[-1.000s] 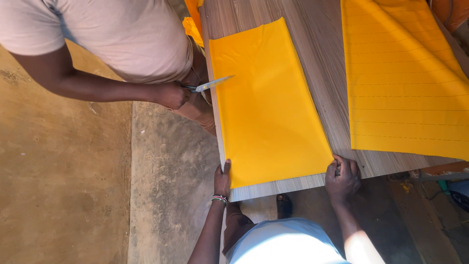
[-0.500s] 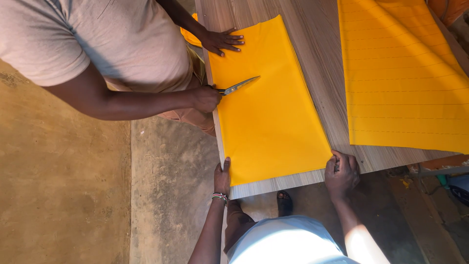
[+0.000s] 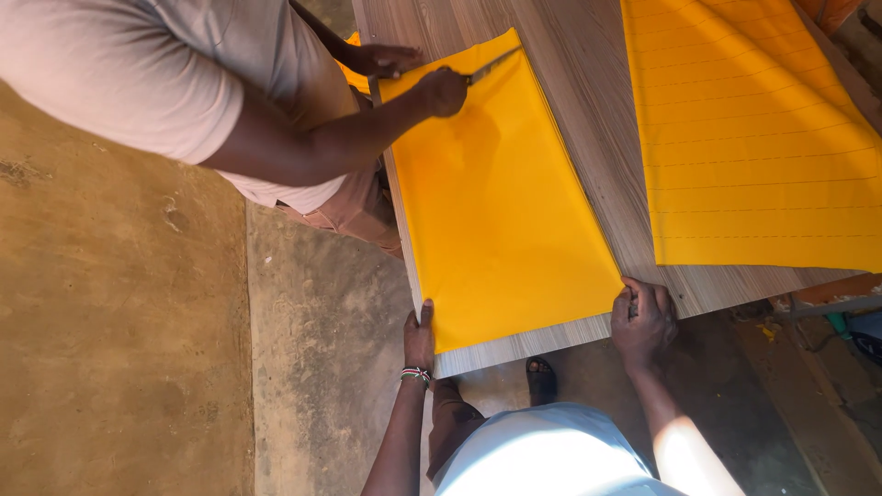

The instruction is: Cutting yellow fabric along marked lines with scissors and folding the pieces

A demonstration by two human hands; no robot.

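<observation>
A yellow cloth [image 3: 501, 202] lies flat along the left edge of a wood-grain table [image 3: 588, 119]; the person's left hand [image 3: 420, 338] pins its near-left corner at the table edge, fingers pressed together, thumb along the cloth; the right hand [image 3: 643, 317] holds the near-right corner, fingers curled and pinching the fabric against the board. At the far end a co-worker in a pale shirt leans over the table; one hand [image 3: 443, 92] grips scissors [image 3: 491, 66] at the cloth's far edge, the other hand [image 3: 386, 60] rests flat just beside it. A second yellow cloth [image 3: 753, 129], marked with faint parallel lines, covers the table's right side, well apart. No containers show; bare concrete floor [image 3: 119, 321] spreads below, a sandalled foot [image 3: 540, 375] near the table.
</observation>
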